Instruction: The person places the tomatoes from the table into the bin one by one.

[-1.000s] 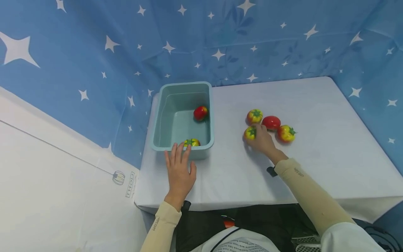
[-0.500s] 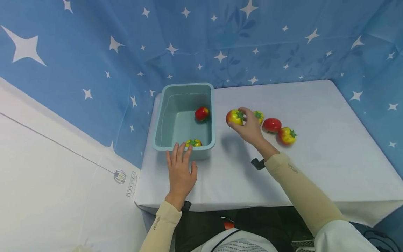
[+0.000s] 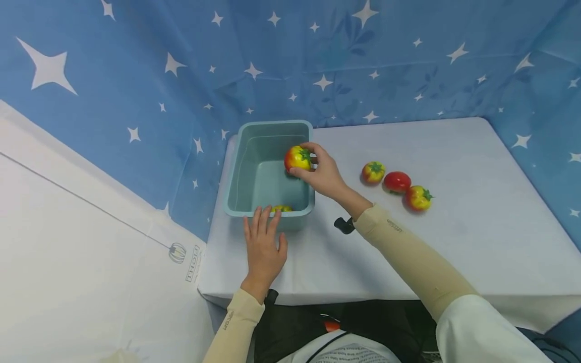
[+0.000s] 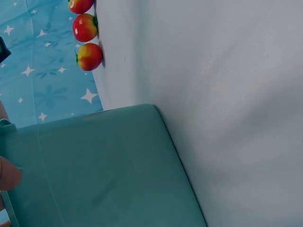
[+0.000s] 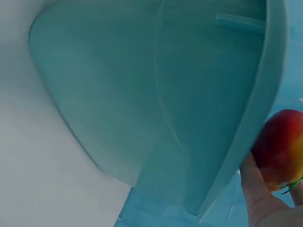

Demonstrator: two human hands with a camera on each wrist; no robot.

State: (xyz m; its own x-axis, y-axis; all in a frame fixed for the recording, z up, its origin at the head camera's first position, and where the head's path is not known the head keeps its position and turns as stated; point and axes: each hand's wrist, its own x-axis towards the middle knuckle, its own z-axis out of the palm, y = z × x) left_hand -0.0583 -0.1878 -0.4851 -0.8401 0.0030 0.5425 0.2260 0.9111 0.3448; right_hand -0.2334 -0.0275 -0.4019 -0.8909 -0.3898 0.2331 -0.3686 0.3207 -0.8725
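Note:
My right hand (image 3: pixel 326 174) grips a red-and-yellow tomato (image 3: pixel 297 158) with a green calyx, over the right side of a teal plastic bin (image 3: pixel 256 189). In the right wrist view, that tomato (image 5: pixel 283 149) shows beside the bin's rim (image 5: pixel 258 99), thumb and fingers around it. My left hand (image 3: pixel 265 254) rests its extended fingers on the bin's near rim and holds nothing. Just inside that rim, the top of another tomato (image 3: pixel 283 207) peeks out. The red tomato deeper in the bin is mostly hidden behind the held one.
To the right on the white-covered table (image 3: pixel 454 242) lie a red-and-yellow tomato (image 3: pixel 373 172), a red one (image 3: pixel 397 182) and a yellow-red one (image 3: pixel 418 198), close together. A blue star-patterned curtain (image 3: pixel 386 60) hangs behind the table.
My right hand has picked up the tomato from the group on the table and carried it left, over the bin. The left hand stays at the near rim.

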